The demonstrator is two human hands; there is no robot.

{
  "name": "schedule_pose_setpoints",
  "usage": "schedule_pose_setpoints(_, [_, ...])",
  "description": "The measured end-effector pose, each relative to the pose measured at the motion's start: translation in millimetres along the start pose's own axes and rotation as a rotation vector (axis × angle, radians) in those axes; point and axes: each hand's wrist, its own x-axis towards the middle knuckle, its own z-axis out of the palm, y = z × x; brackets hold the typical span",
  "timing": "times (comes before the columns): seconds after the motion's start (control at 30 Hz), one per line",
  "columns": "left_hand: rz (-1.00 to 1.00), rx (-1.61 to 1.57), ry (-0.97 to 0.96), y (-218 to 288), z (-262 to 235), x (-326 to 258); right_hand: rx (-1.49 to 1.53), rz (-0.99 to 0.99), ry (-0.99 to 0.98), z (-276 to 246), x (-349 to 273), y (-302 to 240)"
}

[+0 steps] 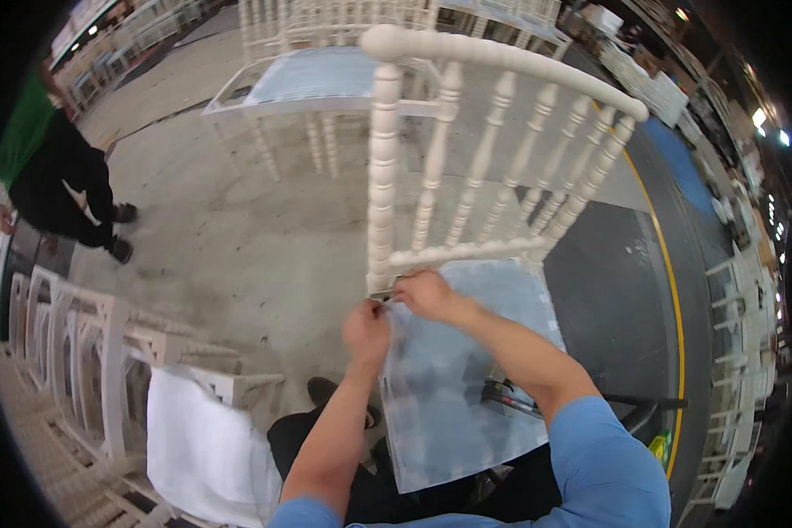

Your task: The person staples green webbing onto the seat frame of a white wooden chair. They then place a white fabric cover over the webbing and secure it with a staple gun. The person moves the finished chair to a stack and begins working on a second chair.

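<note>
From the head view I look down on a white spindle-back chair (466, 158) standing on the concrete floor (238, 238), its seat (466, 370) wrapped in a clear plastic sheet that shines pale blue. Both of my hands meet at the rear left corner of that seat, right where the left back post comes down into it. My left hand (366, 332) is closed, fingers curled in and pinching the edge of the plastic sheet at that corner. My right hand (426, 293) is closed too, knuckles up, gripping the same bit of sheet just beside the post and touching the lower back rail; the two hands are nearly touching each other. What, if anything small, sits between the fingertips I cannot tell. Near the front right edge of the seat a dark tool with a red mark (512, 400) lies on the plastic. At my left, a white cloth (204, 449) hangs over stacked white chair frames (79, 352). Beyond the chair stands another white chair with a wrapped seat (308, 79). At the far left a person in dark clothes and a green top (57, 172) stands on the floor, well apart from me.
</note>
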Motion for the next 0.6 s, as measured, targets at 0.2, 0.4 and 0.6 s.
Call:
schedule_pose_setpoints(0.2, [-0.061, 0.006, -0.057, 5.5, -6.1, 3.9, 0.164, 0.066, -0.015, 2.6, 4.2, 2.9])
schedule_pose_setpoints(0.4, [-0.111, -0.141, -0.007, -2.1, -2.5, 12.4, 0.203, 0.061, 0.079, -8.8, 21.0, 3.5])
schedule_pose_setpoints(0.6, [-0.273, -0.255, -0.073, -8.7, 11.1, 20.9, 0.148, -0.019, 0.431, -35.1, -6.7, -13.2])
